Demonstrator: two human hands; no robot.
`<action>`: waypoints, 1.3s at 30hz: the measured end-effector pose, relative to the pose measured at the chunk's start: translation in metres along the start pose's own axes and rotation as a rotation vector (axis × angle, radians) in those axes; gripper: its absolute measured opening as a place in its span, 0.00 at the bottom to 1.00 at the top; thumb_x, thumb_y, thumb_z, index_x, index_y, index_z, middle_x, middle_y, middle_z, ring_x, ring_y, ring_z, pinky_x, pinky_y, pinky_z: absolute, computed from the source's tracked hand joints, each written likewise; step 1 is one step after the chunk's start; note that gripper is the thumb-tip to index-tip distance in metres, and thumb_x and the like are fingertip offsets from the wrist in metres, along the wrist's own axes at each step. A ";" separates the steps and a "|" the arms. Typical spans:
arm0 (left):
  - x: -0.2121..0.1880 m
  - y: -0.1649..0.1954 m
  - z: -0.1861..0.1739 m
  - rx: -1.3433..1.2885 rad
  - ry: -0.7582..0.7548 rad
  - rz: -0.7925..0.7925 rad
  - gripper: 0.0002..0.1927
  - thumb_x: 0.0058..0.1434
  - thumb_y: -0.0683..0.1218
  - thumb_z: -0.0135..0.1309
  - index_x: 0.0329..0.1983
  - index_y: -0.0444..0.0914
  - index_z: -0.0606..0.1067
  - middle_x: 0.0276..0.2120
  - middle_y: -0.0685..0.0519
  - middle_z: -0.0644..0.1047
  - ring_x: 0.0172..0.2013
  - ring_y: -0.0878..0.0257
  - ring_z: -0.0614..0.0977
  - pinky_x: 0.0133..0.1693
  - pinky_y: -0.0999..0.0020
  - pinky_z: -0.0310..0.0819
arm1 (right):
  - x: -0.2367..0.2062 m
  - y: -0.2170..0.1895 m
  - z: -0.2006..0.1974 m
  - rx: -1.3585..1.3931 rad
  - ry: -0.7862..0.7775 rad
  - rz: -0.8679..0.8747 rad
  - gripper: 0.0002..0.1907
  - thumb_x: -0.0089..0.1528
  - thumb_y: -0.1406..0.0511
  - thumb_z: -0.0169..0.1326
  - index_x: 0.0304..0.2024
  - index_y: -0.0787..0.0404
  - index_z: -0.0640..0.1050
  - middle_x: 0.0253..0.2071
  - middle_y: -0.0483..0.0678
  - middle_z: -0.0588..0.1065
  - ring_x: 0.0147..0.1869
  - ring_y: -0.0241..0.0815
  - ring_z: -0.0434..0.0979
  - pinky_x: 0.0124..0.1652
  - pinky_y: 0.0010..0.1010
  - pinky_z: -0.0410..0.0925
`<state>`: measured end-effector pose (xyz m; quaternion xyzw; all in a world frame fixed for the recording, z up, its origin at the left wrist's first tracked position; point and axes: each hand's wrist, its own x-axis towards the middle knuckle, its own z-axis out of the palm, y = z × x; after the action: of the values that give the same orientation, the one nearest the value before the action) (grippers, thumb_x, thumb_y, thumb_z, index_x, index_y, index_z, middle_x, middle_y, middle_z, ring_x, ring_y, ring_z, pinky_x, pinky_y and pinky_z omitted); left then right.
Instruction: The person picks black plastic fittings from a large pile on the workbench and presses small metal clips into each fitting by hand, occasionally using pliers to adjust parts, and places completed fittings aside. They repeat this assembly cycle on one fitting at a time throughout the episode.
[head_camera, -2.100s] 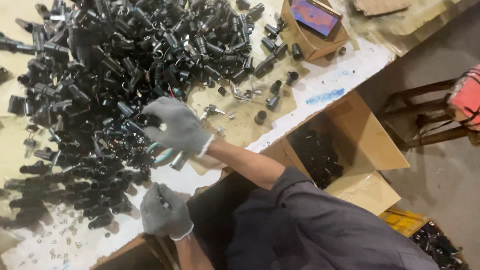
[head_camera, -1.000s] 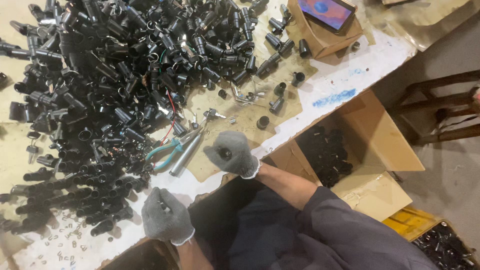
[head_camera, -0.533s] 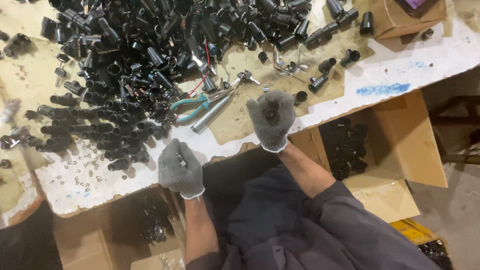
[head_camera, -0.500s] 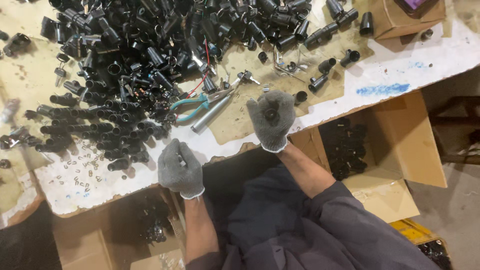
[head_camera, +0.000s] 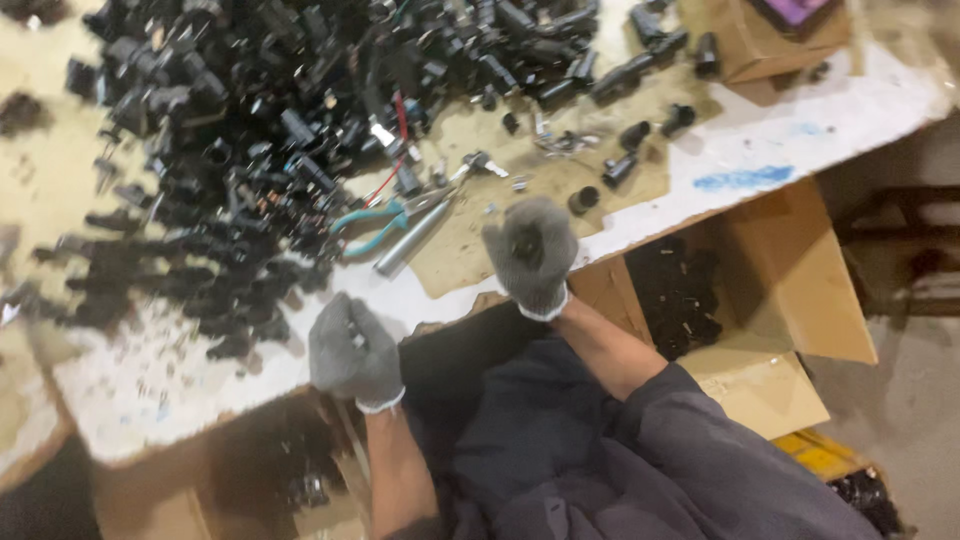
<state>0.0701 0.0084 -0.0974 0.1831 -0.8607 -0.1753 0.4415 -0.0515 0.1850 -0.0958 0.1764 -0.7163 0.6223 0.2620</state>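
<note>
My left hand (head_camera: 352, 352) sits in a grey knit glove at the near edge of the white table (head_camera: 760, 150), fingers curled into a loose fist. Something small glints between the fingers, but the frame is too blurred for me to tell whether I am gripping a part or nothing at all. Up and to the left of this hand spreads the big heap of black plastic parts (head_camera: 250, 130), its loose edge reaching down close to my knuckles. Below the hand, under the table edge, an open cardboard box (head_camera: 300, 480) shows a few dark pieces inside.

Between my two hands, a little further onto the table, lie the teal-handled pliers (head_camera: 375, 222), and just beside them a grey metal rod (head_camera: 412, 240), both on a brown cardboard sheet (head_camera: 500, 170).

My right hand (head_camera: 530, 252), also gloved in grey, is raised over the table's near edge with the fingers closed around a small black part (head_camera: 524, 240) that I can see dark against the palm. Just beyond this hand a few single black parts lie scattered on the cardboard sheet. To its right, below the tabletop, stands a second cardboard box (head_camera: 800, 290) holding more black parts.
</note>
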 end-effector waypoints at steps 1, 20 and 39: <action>0.000 0.001 0.000 -0.010 0.000 0.012 0.07 0.66 0.35 0.62 0.46 0.32 0.79 0.40 0.44 0.82 0.35 0.53 0.84 0.35 0.63 0.78 | -0.006 -0.006 -0.007 -0.026 -0.010 0.064 0.15 0.57 0.76 0.65 0.39 0.61 0.72 0.33 0.45 0.72 0.26 0.32 0.63 0.27 0.22 0.59; -0.004 0.002 -0.001 -0.031 -0.098 -0.031 0.07 0.66 0.36 0.62 0.46 0.31 0.80 0.40 0.43 0.82 0.35 0.52 0.84 0.35 0.63 0.78 | -0.052 0.073 -0.229 -0.089 0.614 1.120 0.04 0.62 0.65 0.59 0.37 0.56 0.76 0.24 0.41 0.71 0.22 0.32 0.69 0.23 0.26 0.62; 0.003 0.005 -0.001 -0.001 -0.105 0.026 0.07 0.64 0.36 0.64 0.45 0.33 0.81 0.39 0.44 0.82 0.40 0.50 0.85 0.43 0.59 0.81 | 0.007 0.085 -0.079 -0.580 -0.469 0.678 0.15 0.49 0.69 0.66 0.36 0.64 0.77 0.30 0.54 0.75 0.35 0.54 0.76 0.37 0.41 0.71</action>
<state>0.0684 0.0112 -0.0931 0.1624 -0.8848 -0.1793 0.3982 -0.0942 0.2772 -0.1520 -0.0114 -0.9163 0.3913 -0.0848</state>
